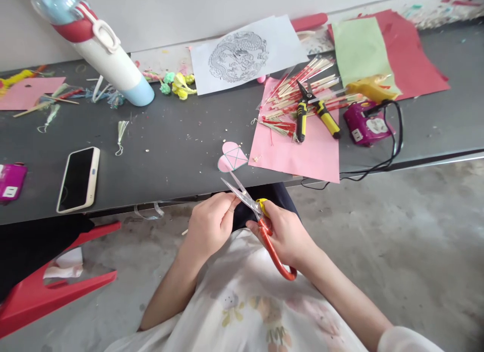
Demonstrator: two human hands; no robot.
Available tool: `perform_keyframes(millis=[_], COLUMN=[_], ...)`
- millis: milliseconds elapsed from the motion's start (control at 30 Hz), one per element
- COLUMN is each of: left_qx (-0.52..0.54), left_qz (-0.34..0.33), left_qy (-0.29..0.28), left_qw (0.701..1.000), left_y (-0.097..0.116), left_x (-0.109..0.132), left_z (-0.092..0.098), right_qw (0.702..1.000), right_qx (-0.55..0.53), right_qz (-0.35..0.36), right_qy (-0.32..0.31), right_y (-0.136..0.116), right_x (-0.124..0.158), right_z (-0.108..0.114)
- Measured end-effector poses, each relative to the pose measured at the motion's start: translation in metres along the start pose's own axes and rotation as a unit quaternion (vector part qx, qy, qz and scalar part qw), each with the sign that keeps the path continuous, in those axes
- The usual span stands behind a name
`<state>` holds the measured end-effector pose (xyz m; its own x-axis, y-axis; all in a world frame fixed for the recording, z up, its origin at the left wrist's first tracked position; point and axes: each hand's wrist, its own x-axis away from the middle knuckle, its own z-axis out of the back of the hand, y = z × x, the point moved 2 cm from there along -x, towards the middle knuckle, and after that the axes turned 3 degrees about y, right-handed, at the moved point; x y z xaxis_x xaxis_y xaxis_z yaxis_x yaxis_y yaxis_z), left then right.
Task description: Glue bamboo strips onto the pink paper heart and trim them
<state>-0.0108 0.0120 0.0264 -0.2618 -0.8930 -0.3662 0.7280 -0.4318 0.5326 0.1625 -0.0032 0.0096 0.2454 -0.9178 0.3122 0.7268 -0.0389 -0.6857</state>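
Just in front of the table edge, my right hand [283, 231] grips a pair of scissors [273, 251] with orange-red handles. Its blades are parted and point up and left. A small yellow piece [261, 204] shows by my right fingers; what it is I cannot tell. My left hand [212, 223] is closed in a pinch beside the blades, and what it pinches is mostly hidden. A short pale stick end [184, 232] shows left of that hand. Beyond the blade tips, a pink paper heart [233, 157] with drawn lines lies on the dark table [177, 140].
Pink paper [302, 158] carries thin sticks [291, 97] and yellow-black pliers [301, 121]. A purple device [366, 125] with a black cable is at right. A bottle [113, 64], phone [78, 179] and tassel [121, 136] are left. A red stool [64, 291] stands below.
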Motion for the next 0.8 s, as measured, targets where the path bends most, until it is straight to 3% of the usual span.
perform_keyframes(millis=[300,400,600,800], left_qx=[-0.129,-0.186,-0.217,-0.229], left_qz=[-0.097,-0.119,-0.081,-0.074], left_qy=[-0.022,-0.003,0.091,0.091], left_qw=[0.987,0.975,0.969,0.966], left_y=[0.003,0.004,0.013,0.016], left_x=[-0.007,-0.005,-0.001,0.000], left_z=[-0.003,-0.005,-0.011,-0.018], right_qw=[1.000,0.998,0.993,0.979], right_qx=[-0.012,-0.040,-0.100,-0.181], right_qz=[-0.009,-0.038,-0.066,-0.072], right_qy=[0.018,0.014,-0.018,-0.059], right_y=[0.011,0.014,0.012,0.015], right_x=[0.002,0.003,0.002,0.005], right_z=[0.001,0.002,0.003,-0.003])
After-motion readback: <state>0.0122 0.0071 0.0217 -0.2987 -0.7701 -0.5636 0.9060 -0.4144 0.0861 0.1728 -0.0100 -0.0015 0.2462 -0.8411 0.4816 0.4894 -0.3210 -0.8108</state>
